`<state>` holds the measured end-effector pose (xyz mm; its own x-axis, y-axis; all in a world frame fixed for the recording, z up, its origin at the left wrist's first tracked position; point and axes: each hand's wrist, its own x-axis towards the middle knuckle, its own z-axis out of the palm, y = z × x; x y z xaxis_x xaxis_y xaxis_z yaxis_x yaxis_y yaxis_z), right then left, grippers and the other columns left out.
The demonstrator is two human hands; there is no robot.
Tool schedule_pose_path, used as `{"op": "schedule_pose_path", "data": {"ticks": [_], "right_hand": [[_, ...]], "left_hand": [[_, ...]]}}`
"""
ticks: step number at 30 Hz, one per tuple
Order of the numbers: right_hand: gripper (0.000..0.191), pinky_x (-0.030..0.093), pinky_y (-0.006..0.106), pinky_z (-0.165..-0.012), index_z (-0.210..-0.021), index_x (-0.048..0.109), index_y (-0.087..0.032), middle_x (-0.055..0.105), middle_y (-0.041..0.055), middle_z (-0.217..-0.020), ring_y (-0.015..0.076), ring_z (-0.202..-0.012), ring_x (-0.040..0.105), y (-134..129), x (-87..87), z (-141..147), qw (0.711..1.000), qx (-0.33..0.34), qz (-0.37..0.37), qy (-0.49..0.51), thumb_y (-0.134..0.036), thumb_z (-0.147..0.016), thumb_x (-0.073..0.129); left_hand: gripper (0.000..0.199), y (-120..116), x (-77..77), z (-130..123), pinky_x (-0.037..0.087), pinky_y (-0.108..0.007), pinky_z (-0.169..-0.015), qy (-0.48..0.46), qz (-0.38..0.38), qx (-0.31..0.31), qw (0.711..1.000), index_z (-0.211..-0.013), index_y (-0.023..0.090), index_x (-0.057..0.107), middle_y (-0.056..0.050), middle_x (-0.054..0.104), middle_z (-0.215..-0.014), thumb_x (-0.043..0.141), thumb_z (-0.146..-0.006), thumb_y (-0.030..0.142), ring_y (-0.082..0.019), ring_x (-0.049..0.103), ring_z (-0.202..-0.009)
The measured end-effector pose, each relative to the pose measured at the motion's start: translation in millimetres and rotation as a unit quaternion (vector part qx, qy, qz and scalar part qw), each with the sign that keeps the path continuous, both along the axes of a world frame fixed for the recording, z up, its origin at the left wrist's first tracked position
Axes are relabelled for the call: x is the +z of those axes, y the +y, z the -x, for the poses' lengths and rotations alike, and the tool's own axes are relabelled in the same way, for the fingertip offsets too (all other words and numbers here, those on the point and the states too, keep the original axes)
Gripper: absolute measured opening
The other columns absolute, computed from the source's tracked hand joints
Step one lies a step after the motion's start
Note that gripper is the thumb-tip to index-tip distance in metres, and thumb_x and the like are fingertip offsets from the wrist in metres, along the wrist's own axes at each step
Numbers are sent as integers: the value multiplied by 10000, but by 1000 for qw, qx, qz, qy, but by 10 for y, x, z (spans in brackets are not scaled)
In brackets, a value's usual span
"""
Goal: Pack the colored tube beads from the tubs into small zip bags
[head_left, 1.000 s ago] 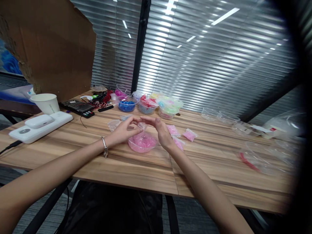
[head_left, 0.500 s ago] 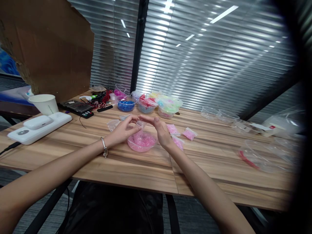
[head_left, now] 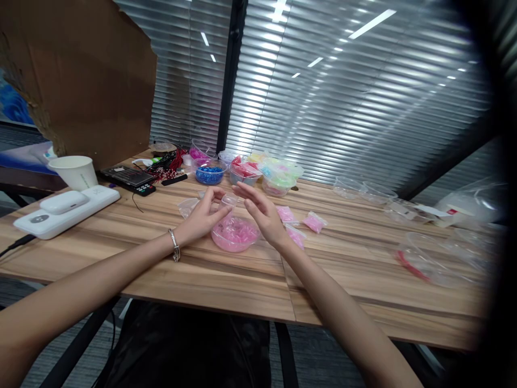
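I am watching a wood-grain table [head_left: 226,280] spreading around a clear bowl of pink pieces [head_left: 231,247]; its front edge is running on the near side of the bowl, a strip of wood lying between. Rightward of the bowl, bare tabletop is stretching toward a clear plastic container [head_left: 431,271]. At the bowl's left, I am seeing the left hand [head_left: 202,217] pinching something small; at its right, the right hand [head_left: 264,216] is standing with fingers extended, gripping nothing. The bowl is sitting between and below both hands. Pink sachets [head_left: 315,222] are lying farther right of it. The pinched clear plastic piece [head_left: 228,201] is showing above the bowl's far rim; I am not making out its exact form.
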<state>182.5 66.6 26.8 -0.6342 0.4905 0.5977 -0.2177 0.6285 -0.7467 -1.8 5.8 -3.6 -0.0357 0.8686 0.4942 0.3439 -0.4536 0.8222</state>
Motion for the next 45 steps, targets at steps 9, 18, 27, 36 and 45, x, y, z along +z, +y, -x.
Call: {"op": "schedule_pose_path", "data": {"ticks": [9, 18, 27, 36, 45], "right_hand": [[628, 414, 413, -1050, -1433, 272, -231, 404, 104, -1460, 222, -1266, 490, 6, -49, 5, 984, -62, -42, -162, -289, -887, 575], [528, 450, 366, -838, -1251, 500, -200, 605, 109, -1178, 275, -1027, 582, -31, 87, -54, 918, -42, -171, -355, -368, -784, 681], [369, 427, 313, -788, -1127, 596, -157, 601, 110, -1141, 241, -984, 563, -51, 95, -75, 874, -23, -259, -410, -286, -783, 623], [282, 396, 270, -701, -1055, 611, -177, 621, 78, -1044, 210, -890, 577, -22, 57, -66, 865, -37, -239, -440, -224, -778, 596], [165, 309, 255, -566, -938, 644, -177, 638, 41, -806, 161, -688, 539, -10, 34, -65, 874, -45, -221, -430, -179, -784, 587]], "left_hand": [[364, -41, 37, -31, 492, -339, -847, 2, -10, 57, 998, -1211, 240, 363, -63, 508, -1137, 527, -921, 386, -185, 575, -991], [398, -51, 35, -74, 520, -336, -814, 12, -59, 44, 997, -1245, 236, 322, -90, 476, -1200, 525, -925, 357, -189, 586, -1010], [436, -51, -24, -61, 477, -413, -916, 86, -106, 67, 988, -1289, 239, 329, -115, 469, -1260, 538, -918, 334, -247, 533, -1133], [421, -62, -9, -70, 458, -429, -937, 108, -126, 76, 983, -1279, 225, 339, -120, 474, -1248, 531, -919, 330, -253, 529, -1130], [393, -100, 24, -81, 455, -399, -930, 113, -106, 74, 985, -1271, 242, 360, -93, 495, -1212, 521, -928, 346, -230, 546, -1085]]}}
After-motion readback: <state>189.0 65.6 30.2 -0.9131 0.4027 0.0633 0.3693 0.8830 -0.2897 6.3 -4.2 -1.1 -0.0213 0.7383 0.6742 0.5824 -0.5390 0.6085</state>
